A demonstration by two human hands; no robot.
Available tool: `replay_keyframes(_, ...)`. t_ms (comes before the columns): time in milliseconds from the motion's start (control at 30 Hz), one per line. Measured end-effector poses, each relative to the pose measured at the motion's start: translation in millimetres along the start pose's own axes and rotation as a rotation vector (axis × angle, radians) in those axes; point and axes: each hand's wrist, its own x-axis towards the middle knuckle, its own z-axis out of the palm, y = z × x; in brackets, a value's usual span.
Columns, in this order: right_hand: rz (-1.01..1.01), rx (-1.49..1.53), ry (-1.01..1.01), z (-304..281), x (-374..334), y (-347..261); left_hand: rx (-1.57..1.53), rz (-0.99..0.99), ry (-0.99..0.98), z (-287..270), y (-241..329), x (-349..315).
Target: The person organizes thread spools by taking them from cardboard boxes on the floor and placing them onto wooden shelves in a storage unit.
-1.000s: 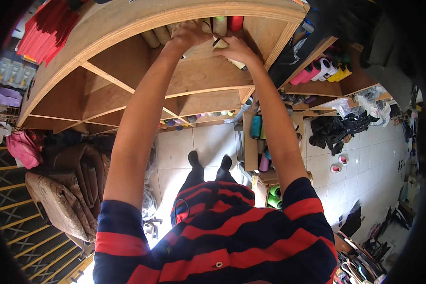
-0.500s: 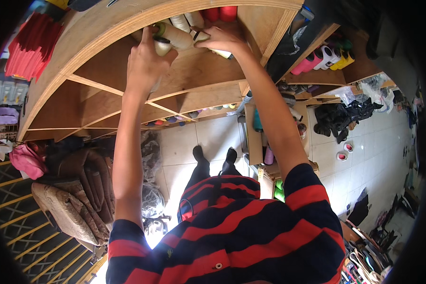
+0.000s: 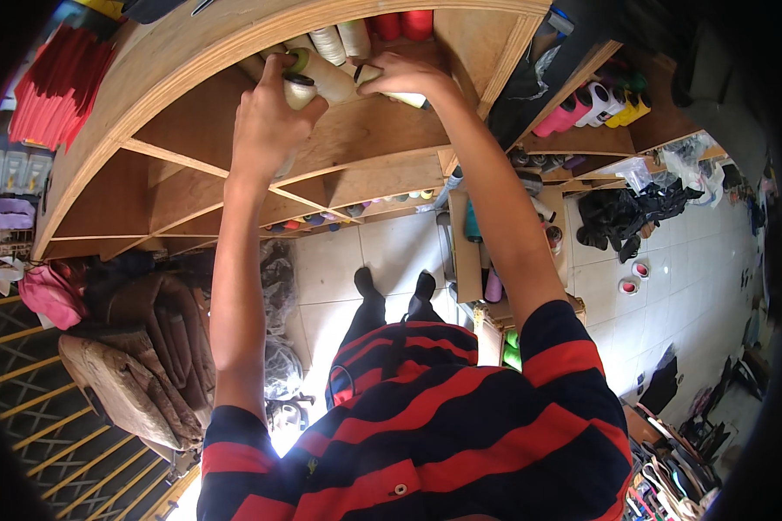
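Both my arms reach up into a compartment of the wooden shelf [image 3: 361, 130]. My left hand [image 3: 269, 122] is closed around a cream thread spool with a dark end [image 3: 301, 92]; its lower part is hidden by the hand. To the right, my right hand [image 3: 406, 73] grips another pale thread spool [image 3: 406, 98], fingers over its dark end. Between the hands lies a larger cream thread cone [image 3: 328, 80] with a green end. White thread spools [image 3: 328, 43] lie behind it, and red spools [image 3: 417, 24] lie deeper at the right.
Lower shelf cells hold small coloured spools [image 3: 291, 226]. Pink, white and yellow thread cones [image 3: 599, 106] fill a shelf at right. An open cardboard box [image 3: 467, 273] stands below my right arm. Folded brown cloth [image 3: 126, 382] lies at left, and a black plastic bag [image 3: 626, 217] on the tiled floor.
My left hand has shifted slightly to the right with its spool, its thumb and fingers closer round it. The right hand has hardly moved.
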Motion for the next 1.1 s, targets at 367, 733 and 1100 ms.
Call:
replay_keyframes(367, -0.109, 0.288, 0.101, 6.2, -66.7, 18.1, 0.092, 0.148, -0.165, 37.0, 3.6, 47.3)
replay_keyframes(733, -0.055, 0.215, 0.252, 8.1, -46.1, 24.1, 0.165, 0.384, -0.288, 61.8, -11.9, 101.9)
replay_keyframes(1100, 0.13, 0.333, 0.131, 2.9, -36.1, 8.6, 0.417, 0.062, -0.237, 71.9, -26.8, 115.7)
